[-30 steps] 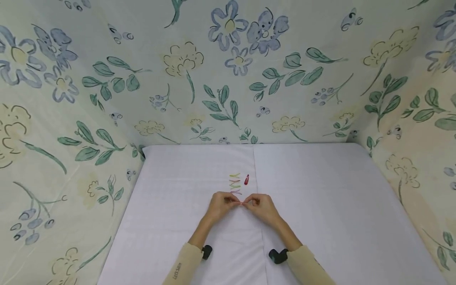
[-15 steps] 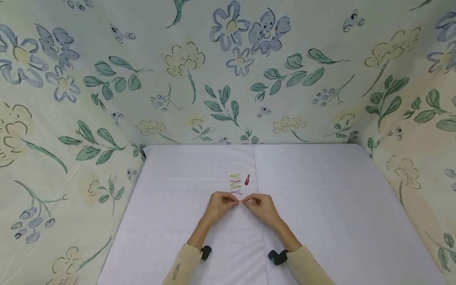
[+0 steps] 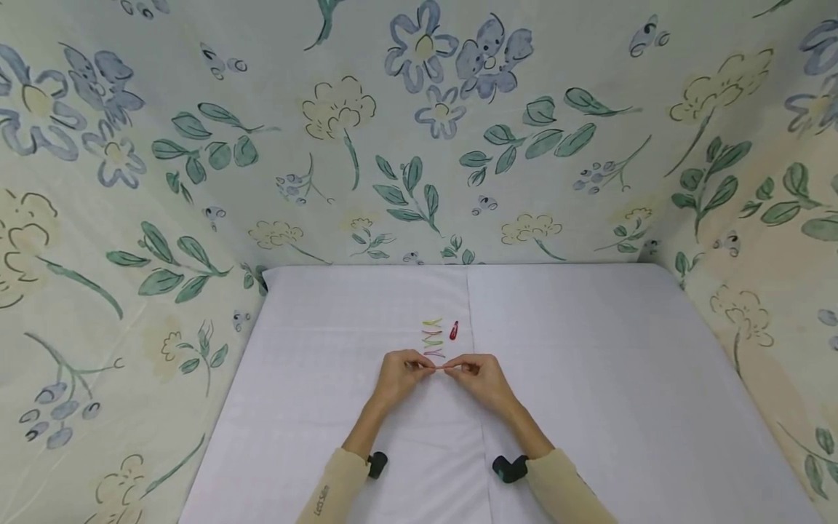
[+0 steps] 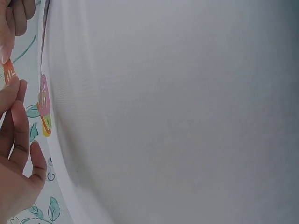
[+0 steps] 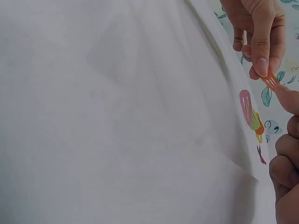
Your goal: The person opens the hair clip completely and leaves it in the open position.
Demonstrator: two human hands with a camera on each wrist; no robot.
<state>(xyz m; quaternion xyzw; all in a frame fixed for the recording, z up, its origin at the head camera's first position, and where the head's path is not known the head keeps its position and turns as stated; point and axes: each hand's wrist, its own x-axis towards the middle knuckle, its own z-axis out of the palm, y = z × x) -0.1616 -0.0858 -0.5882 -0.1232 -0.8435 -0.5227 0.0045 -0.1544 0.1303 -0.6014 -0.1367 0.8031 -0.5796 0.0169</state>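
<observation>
An orange snap hair clip (image 5: pixel 270 81) is held up between both hands, just above the cloth in the head view. My left hand (image 3: pixel 396 378) pinches one end of it between thumb and finger. Thumb and finger of my right hand (image 3: pixel 484 380) pinch the other end; the clip's slotted middle (image 4: pixel 9 70) shows between the fingertips. Just beyond the hands, a column of bent-open snap clips lies on the cloth: a pink one (image 3: pixel 434 354), a green one (image 3: pixel 432 343), an orange one (image 3: pixel 432 332) and a yellow one (image 3: pixel 432 322).
A red snap clip (image 3: pixel 455 331) lies to the right of the column, by a seam in the white cloth (image 3: pixel 576 364). Floral fabric (image 3: pixel 406 145) hangs round the table's back and sides. Dark wrist devices (image 3: pixel 511 470) sit at both cuffs.
Both hands have shifted slightly away from the body and to the left, and their fingertips have moved a little apart, so more of the orange clip shows. The other clips lie unchanged.
</observation>
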